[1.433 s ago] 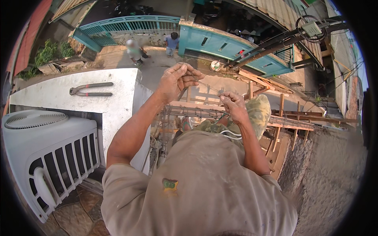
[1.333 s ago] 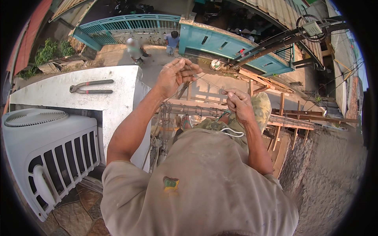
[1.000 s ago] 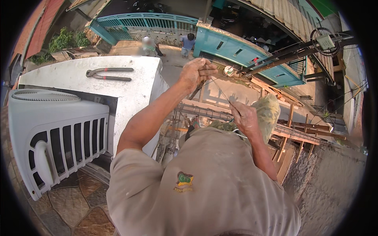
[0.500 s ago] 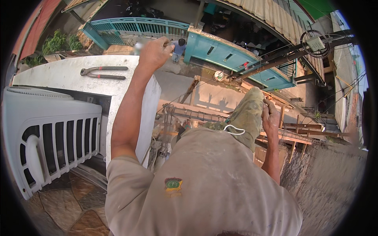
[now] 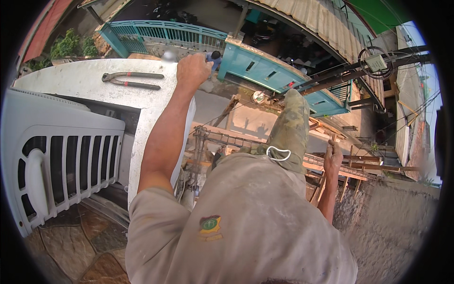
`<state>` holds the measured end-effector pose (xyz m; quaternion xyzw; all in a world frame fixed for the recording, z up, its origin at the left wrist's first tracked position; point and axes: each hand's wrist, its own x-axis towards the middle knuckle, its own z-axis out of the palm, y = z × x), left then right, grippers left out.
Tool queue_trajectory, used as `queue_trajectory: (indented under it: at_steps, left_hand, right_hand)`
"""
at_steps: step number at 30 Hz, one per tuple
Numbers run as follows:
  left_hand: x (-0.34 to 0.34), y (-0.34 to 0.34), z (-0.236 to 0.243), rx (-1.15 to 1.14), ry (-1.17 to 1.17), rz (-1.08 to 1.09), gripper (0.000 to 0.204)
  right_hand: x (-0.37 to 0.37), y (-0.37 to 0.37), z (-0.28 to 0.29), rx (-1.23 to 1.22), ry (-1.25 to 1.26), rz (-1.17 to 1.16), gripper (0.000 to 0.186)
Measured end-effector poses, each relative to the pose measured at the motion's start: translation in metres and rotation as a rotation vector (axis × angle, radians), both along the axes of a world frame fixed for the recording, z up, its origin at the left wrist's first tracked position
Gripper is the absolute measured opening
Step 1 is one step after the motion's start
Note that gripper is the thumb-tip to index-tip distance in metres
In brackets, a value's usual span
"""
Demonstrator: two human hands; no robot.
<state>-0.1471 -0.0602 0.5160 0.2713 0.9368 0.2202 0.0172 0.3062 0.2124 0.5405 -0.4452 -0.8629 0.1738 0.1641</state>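
Well, beyond the shirt emblem (image 5: pixel 210 224), left fingers (image 5: pixel 202 65) curl beside the white wall (image 5: pixel 155 102), right fingers (image 5: pixel 330 147) unclear.

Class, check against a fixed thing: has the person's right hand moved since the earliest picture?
Yes. Judged against the teal wall, the right hand has moved rightward, from below its middle to near below its right end.

Your left hand (image 5: pixel 193 72) is resting at the corner of the white ledge (image 5: pixel 61 78), pliers (image 5: pixel 142 75) are lying nearby; your right hand (image 5: pixel 333 159) is hovering near wooden boards (image 5: pixel 353 174).
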Motion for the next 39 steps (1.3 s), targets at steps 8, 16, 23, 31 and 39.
queue_trajectory:
  at_steps: [8,16,23,31,39]
  left_hand:
    - [0.003,-0.004,0.008,0.038,-0.044,0.023,0.032]
    - [-0.002,-0.004,-0.002,0.132,-0.021,-0.008,0.031]
    - [0.000,-0.004,-0.001,0.102,-0.002,0.024,0.030]
    - [0.000,0.005,0.009,-0.052,-0.082,0.044,0.032]
    - [-0.003,0.007,0.005,-0.129,-0.098,0.064,0.034]
  right_hand:
    - [-0.010,-0.012,-0.026,-0.082,-0.172,0.152,0.027]
    - [-0.036,-0.003,-0.094,-0.230,-0.328,0.426,0.028]
    - [-0.070,0.013,-0.135,-0.624,-0.245,0.286,0.023]
    - [-0.039,-0.001,-0.186,-0.752,-0.296,0.154,0.022]
    - [0.024,-0.030,-0.148,-0.921,-0.211,0.007,0.021]
